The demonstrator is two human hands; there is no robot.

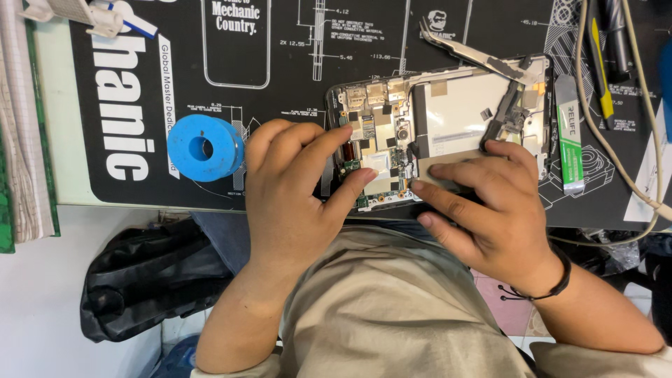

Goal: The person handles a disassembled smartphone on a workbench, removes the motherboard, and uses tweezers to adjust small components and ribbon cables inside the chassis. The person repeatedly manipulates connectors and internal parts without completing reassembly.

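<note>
1. We see the opened smartphone with its back cover removed [448, 133] lying flat on the black printed rubber work mat [280, 98], near the edge of the table closest to us.

2. Our left hand [294, 203] rests at the circuit-board end of the phone. Its fingers are curled narrow, and the thumb and index finger pinch close together over the small board parts. We cannot tell if a tiny part is between them.

3. Our right hand [483, 210] lies flat on the lower edge of the phone, fingers stretched toward the middle, pressing the body down. It holds nothing.

4. In our judgement, the thin flex connectors on the board can tear if the pinch pulls at an angle, and the phone can slide off the near mat edge if the right hand loosens its pressure.

5. The metal tweezers [469, 52] lie touching the far edge of the phone, so a push of the phone can move them.

6. The open phone frame is the only container here: it holds the board, a pale battery area and a dark ribbon part.

7. A blue round plastic spool [204, 148] stands just beside the left hand, and a green and silver flat pry tool [570, 140] lies beside the phone's other end.
</note>
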